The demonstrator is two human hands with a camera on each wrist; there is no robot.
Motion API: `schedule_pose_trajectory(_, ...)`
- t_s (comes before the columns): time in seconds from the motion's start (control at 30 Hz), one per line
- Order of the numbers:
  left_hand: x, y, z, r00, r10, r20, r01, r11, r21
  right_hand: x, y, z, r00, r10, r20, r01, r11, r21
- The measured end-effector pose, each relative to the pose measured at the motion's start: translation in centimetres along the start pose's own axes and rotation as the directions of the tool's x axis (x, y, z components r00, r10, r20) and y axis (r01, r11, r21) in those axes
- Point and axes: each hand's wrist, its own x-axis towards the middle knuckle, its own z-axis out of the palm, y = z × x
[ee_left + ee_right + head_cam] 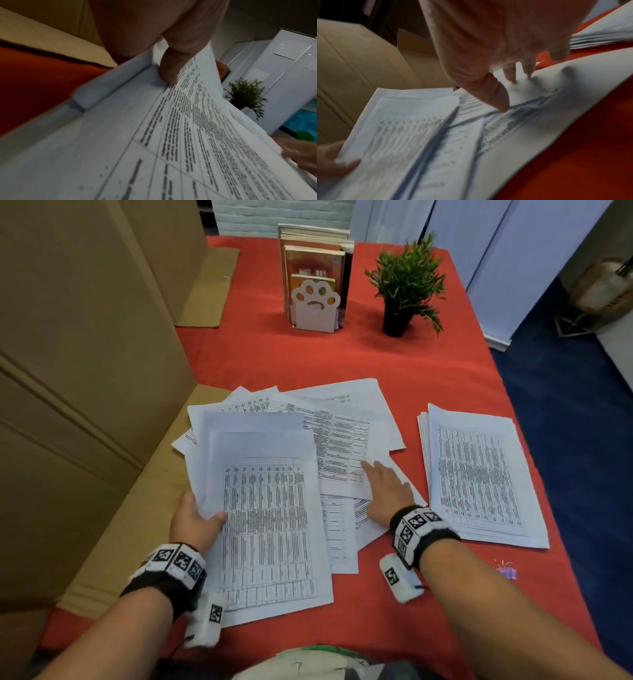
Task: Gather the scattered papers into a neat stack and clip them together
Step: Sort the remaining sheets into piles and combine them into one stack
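Left hand (pixel 196 522) pinches my gathered sheets (pixel 270 529); right hand (pixel 385 491), flat, should sweep the loose papers (pixel 342 436) underneath (edges first).

You could read nothing here: the papers (pixel 274 522) carried printed tables too blurred to make out, and your wristbands (pixel 416 529) bore only black-and-white square marker patterns.

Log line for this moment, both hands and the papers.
left hand grips sheaf of papers | right hand flat on loose sheets | second stack apart | nothing clipped
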Motion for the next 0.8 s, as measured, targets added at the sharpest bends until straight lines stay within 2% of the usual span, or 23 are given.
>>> schedule_pose_trajectory(0.03, 0.2, -0.1, -0.3, 1.000, -0.004, -0.024, 0.004, 1.000, -0.005, -0.1, -0.1, 0.2, 0.999, -0.003, 0.032, 0.004, 0.999, -0.046)
schedule_pose_trajectory(0.1, 0.4, -0.2, -0.7, 0.999, -0.023, -0.043, 0.022, 0.999, -0.031, -0.9, -0.9, 0.6, 0.999, -0.038, 0.005, 0.039, 0.983, -0.179)
schedule_pose_trajectory(0.17, 0.6, -0.4, -0.8, 0.999, -0.046, -0.018, 0.045, 0.998, -0.047, -1.8, -2.2, 1.1, 0.995, -0.094, 0.023, 0.097, 0.964, -0.246)
schedule_pose_trajectory(0.23, 0.8, -0.7, -0.7, 0.999, -0.051, 0.017, 0.052, 0.997, -0.062, -2.3, -3.3, 1.1, 0.987, -0.137, 0.082, 0.148, 0.978, -0.145)
schedule_pose_trajectory(0.27, 0.9, -0.6, -0.7, 0.998, -0.053, 0.032, 0.055, 0.996, -0.073, -2.3, -3.6, 0.9, 0.986, -0.155, 0.062, 0.160, 0.985, -0.071)
schedule_pose_trajectory(0.37, 0.8, -0.2, -0.7, 0.997, -0.050, 0.061, 0.056, 0.994, -0.094, -0.8, -2.9, -0.9, 0.951, -0.198, -0.239, 0.199, 0.980, -0.017)
schedule_pose_trajectory(0.43, 0.6, -0.2, -0.9, 0.996, -0.043, 0.079, 0.053, 0.990, -0.129, 0.4, -2.0, -2.2, 0.941, -0.098, -0.324, 0.103, 0.995, -0.003)
schedule_pose_trajectory(0.53, 0.5, -0.5, -1.2, 0.992, -0.034, 0.122, 0.053, 0.985, -0.161, 1.7, -0.8, -3.0, 0.972, 0.088, -0.220, -0.058, 0.989, 0.137)
schedule_pose_trajectory(0.6, 0.5, -0.6, -1.3, 0.990, -0.034, 0.136, 0.061, 0.977, -0.205, 2.0, -0.2, -2.7, 0.980, 0.103, -0.169, -0.054, 0.961, 0.273)
schedule_pose_trajectory(0.7, 0.5, -0.8, -1.4, 0.989, -0.047, 0.137, 0.086, 0.952, -0.293, 1.4, 0.4, -2.6, 0.971, 0.095, -0.220, -0.002, 0.920, 0.392)
schedule_pose_trajectory(0.77, 0.8, -1.2, -1.5, 0.987, -0.094, 0.133, 0.135, 0.928, -0.348, 0.5, 0.7, -2.5, 0.966, 0.144, -0.216, -0.010, 0.853, 0.522)
schedule_pose_trajectory(0.8, 0.9, -1.3, -1.5, 0.984, -0.115, 0.137, 0.158, 0.916, -0.368, 0.0, 0.9, -2.4, 0.975, 0.154, -0.162, -0.033, 0.816, 0.577)
